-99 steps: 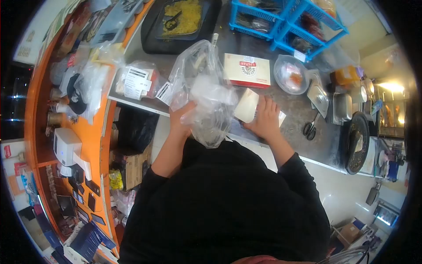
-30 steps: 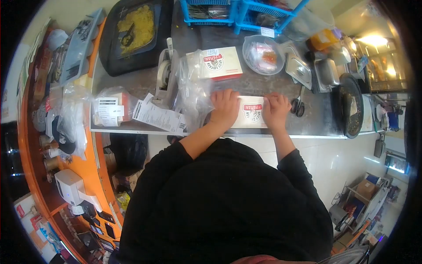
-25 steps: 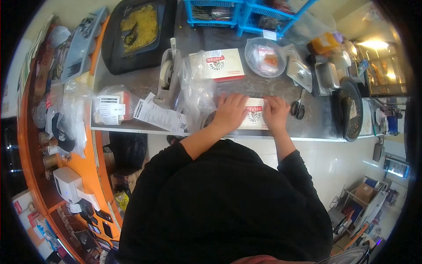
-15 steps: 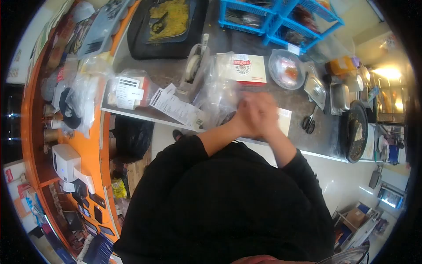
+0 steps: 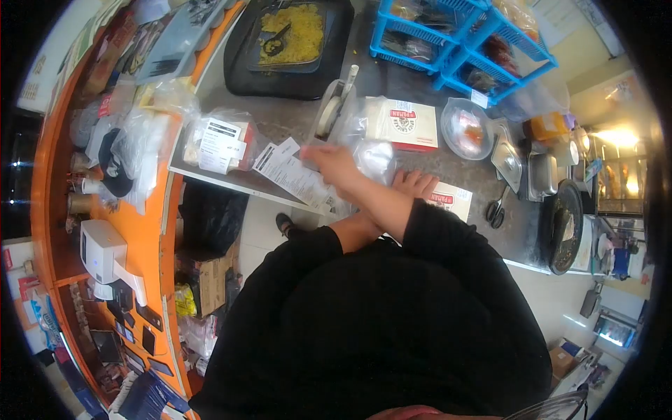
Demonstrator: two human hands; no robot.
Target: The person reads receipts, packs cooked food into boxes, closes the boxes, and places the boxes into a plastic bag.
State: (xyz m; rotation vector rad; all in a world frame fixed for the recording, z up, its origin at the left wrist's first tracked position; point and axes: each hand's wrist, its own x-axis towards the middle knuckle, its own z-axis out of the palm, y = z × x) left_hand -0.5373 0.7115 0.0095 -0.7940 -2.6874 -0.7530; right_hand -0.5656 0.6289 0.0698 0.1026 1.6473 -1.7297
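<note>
My forearms cross, the right over the left. My right hand [image 5: 332, 166] reaches left to the upper edge of the printed receipts [image 5: 294, 180], its fingers closed; what they hold, if anything, I cannot make out. Just beyond it stands a tape dispenser [image 5: 329, 115]. My left hand [image 5: 418, 184] lies with fingers stretched out beside a printed carton [image 5: 455, 201], partly behind my right forearm. Between the hands is a clear plastic bag [image 5: 374, 155] with contents I cannot identify. Behind it sits another printed carton [image 5: 413, 124].
A wrapped package with a receipt [image 5: 222, 145] lies at the counter's left edge. A round plastic tub [image 5: 467, 129], scissors [image 5: 496, 210] and metal containers [image 5: 542, 175] are to the right. Blue baskets [image 5: 455, 59] and a tray of yellow food [image 5: 294, 38] stand at the back.
My hands were together over the counter's front edge; they have separated. My right hand moved left across to the receipts, while my left stays near the carton with fingers spread.
</note>
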